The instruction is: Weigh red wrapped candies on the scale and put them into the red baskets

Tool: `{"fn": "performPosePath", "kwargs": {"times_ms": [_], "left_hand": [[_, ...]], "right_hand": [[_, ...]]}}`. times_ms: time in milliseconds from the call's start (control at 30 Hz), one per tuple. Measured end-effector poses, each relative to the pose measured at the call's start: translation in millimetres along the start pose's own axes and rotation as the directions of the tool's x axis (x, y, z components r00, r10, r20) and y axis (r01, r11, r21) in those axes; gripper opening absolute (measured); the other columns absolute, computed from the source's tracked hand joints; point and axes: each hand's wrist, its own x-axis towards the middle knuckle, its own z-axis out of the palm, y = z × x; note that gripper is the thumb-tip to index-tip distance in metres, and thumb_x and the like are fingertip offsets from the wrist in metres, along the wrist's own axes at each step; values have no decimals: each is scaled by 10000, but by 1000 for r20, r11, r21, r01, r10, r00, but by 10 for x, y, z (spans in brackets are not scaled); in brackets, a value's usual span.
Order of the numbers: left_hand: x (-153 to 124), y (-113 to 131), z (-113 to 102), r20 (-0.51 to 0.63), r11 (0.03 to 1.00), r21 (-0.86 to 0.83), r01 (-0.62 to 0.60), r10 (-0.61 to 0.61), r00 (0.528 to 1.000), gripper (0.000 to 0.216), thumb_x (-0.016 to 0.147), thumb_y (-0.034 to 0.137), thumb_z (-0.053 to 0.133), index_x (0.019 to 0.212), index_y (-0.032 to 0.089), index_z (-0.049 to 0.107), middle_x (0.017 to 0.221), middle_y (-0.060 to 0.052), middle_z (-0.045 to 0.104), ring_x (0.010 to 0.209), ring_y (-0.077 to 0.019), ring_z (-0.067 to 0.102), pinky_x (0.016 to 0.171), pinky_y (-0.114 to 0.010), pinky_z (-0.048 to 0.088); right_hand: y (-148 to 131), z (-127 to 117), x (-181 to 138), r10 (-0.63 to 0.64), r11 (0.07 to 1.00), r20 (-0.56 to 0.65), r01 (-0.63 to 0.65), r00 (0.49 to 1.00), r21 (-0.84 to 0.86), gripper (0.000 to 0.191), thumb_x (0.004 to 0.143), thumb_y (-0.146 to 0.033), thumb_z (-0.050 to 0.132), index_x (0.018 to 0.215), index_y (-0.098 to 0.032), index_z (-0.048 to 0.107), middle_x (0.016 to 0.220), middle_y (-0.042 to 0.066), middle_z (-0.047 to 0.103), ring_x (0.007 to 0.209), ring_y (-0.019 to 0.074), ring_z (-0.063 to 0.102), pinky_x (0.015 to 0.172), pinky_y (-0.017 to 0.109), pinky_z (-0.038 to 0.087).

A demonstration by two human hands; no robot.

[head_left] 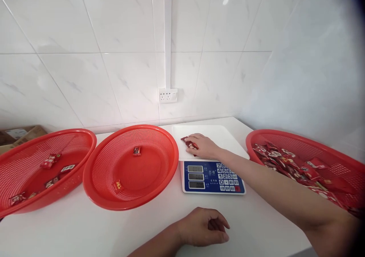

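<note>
My right hand (203,146) reaches over the white pan (219,133) of a digital weighing scale, its thumb and fingers around a small red snack packet (191,145) at the pan's left part. Part of the packet is hidden under the fingers. In front of the pan is the scale's blue keypad panel (212,177) with grey displays, too dim to read surely. Nearer to me, my left hand (202,226) is at the white table with loosely curled fingers, the thumb apart from them and nothing seen in it.
A round red basket (98,181) left of the scale holds two small packets. Farther left, another red basket (90,135) has several packets. The red basket (256,135) at right holds many. Behind the table, a tiled wall carries a power socket (168,95). A cardboard box (31,133) stands far left.
</note>
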Motion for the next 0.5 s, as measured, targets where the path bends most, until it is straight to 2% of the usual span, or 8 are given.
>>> {"fn": "performPosePath", "kwargs": {"times_ms": [67,133,333,500], "left_hand": [[-1,-5,-2,0,1000,2,1,-1,1000,307,699,286,698,984,175,674,827,-26,629,748,-122,565,772,-288,472],[-3,1,-2,2,1000,11,3,-3,1000,307,700,283,696,987,176,673,827,-27,627,747,-122,567,771,-289,472],[-20,49,5,3,1000,23,8,-8,1000,290,705,261,683,979,165,677,819,-32,622,741,-124,562,767,-293,473],[-34,63,3,7,999,44,0,-1,1000,295,706,263,677,985,167,678,828,-35,630,750,-128,567,767,-290,475]], "right_hand": [[-26,0,35,-54,998,-88,54,995,-12,458,838,-465,507,1217,-216,572,1289,87,542,1215,283,432,1000,421,361],[-36,-7,71,-54,998,-140,52,989,-19,356,833,-383,507,1122,-204,613,1169,88,598,1094,265,500,921,382,410],[8,-26,111,22,999,-190,-14,982,46,242,746,-206,519,951,-181,646,1000,83,634,895,218,577,786,306,424],[60,-82,152,107,985,-234,-72,966,154,222,668,-156,560,870,-195,644,907,45,656,805,195,588,722,279,416]]}}
